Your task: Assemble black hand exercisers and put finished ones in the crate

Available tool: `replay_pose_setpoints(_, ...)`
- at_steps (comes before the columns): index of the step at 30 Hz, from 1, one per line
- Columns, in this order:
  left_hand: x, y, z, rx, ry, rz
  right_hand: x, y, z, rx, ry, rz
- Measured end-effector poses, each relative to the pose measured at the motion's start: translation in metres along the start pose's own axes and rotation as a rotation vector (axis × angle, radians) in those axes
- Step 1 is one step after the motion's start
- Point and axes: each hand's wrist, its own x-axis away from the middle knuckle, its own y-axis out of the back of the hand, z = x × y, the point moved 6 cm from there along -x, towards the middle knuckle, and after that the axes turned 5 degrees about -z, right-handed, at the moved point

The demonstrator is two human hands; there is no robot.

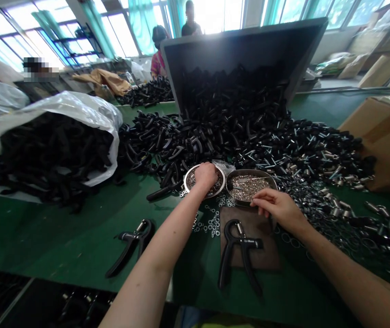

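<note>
My left hand (205, 175) reaches into a small round metal dish (189, 175) of tiny metal parts, fingers curled down into it; what they hold is hidden. My right hand (276, 206) rests at the near rim of a second metal dish (249, 173) filled with small shiny parts, fingers pinched together. A black hand gripper (239, 255) lies on a brown board (270, 257) just below my right hand. Another black hand gripper (131, 243) lies on the green table (61, 237) to the left. Loose washers (210, 224) are scattered between my arms.
A large heap of black handles (229, 114) spills from a tilted grey bin (242, 45). A white bag (78, 109) of black parts lies left. Springs and bolts (321, 155) cover the right side, beside a cardboard box (382, 136). People stand at the far end.
</note>
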Motion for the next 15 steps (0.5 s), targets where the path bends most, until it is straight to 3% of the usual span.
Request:
replay_pose_setpoints(5, 0.006, 0.017, 0.006, 0.198, 0.032, -0.029, 0.02, -0.008, -0.008, 0.154, 0.066, 0.006)
replay_pose_setpoints(8, 0.03, 0.025, 0.004, 0.357, 0.047, -0.003, 0.026, -0.023, -0.009, 0.27, 0.137, 0.037)
replay_pose_setpoints(10, 0.057, 0.025, 0.002, 0.608, 0.1, 0.065, 0.024, -0.033, -0.008, 0.367, 0.176, 0.045)
replay_pose_setpoints(13, 0.106, 0.018, 0.002, 1.189, 0.293, 0.201, 0.019, -0.047, -0.009, 0.554, 0.23, 0.061)
replay_pose_setpoints(15, 0.138, 0.012, 0.006, 1.389, 0.41, 0.274, 0.016, -0.052, -0.01, 0.639, 0.252, 0.068)
